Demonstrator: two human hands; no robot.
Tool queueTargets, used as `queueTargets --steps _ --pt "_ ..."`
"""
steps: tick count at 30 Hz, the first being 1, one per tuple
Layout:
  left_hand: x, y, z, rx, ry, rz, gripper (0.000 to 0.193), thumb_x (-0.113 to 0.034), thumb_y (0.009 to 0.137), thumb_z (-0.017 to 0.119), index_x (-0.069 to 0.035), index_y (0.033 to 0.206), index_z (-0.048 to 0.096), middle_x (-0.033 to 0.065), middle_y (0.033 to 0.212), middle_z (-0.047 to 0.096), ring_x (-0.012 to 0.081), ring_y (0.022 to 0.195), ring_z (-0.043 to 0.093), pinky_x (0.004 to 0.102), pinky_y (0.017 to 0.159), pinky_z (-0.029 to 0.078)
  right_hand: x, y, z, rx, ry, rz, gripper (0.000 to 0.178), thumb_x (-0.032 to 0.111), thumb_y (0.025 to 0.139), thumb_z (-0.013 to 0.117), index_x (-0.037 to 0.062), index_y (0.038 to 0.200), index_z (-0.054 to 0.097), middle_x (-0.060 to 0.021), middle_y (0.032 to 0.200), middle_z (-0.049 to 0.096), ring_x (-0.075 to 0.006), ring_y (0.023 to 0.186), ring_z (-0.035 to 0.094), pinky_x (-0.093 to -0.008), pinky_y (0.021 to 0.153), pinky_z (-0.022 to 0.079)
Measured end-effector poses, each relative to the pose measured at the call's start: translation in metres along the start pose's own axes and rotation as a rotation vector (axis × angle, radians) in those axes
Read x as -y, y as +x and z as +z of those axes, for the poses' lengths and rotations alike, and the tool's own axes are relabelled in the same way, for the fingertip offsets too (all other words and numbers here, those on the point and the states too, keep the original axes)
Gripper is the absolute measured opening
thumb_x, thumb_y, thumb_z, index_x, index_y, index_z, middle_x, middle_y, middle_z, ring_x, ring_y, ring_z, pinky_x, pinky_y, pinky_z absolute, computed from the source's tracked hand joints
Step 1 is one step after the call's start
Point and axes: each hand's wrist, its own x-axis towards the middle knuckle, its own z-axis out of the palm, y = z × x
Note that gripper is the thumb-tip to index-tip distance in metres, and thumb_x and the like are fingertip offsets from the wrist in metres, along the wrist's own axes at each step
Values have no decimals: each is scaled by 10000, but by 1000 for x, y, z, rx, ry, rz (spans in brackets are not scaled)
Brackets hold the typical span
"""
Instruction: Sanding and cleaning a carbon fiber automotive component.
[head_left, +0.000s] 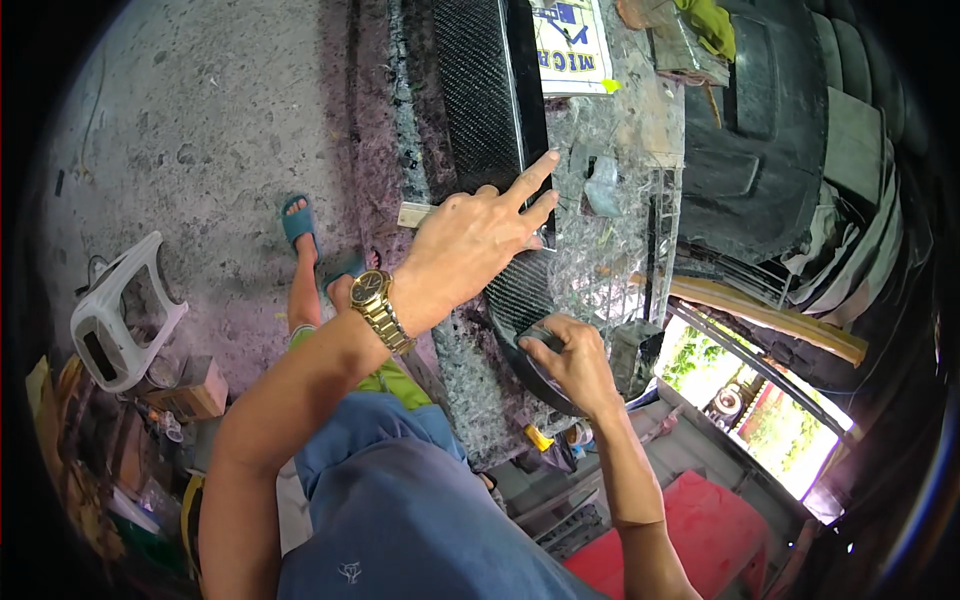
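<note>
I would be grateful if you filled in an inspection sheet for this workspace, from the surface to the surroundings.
Surface: grey bench, stained and mottled.
Job's things: long black panel with a woven pattern, and a black curved piece; whether they join is hidden.
Clutter: printed white sheet beside the panel; crumpled yellow-green item farther right.
Hands: left hand lies across the panel, two fingers extended, gold watch on its wrist; right hand is at the curved piece's rim, grip unclear.
Cables: nothing clearly seen.
Surroundings: concrete floor, white plastic stool and cardboard box to the left.
</note>
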Motion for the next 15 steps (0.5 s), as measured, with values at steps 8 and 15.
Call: queueTargets --steps 8,15 --pt "0 -1 0 -4 -5 4 484 -334 813 700 -134 1244 608 36 1548 326 140 702 636 269 592 568 7 4 -4 67 -67 30 186 102 802 719 -48 858 624 -218 830 616 -411 795 598 -433 707 472" --pt "0 -1 0 -6 -11 -1 482 -335 816 695 -131 1242 602 34 1547 324 144 728 649 271 604 574 4 3 -9 33 -37 51 217 135 784 743 -35 877 645 -219 838 631 -402 798 614 -433 718 480"
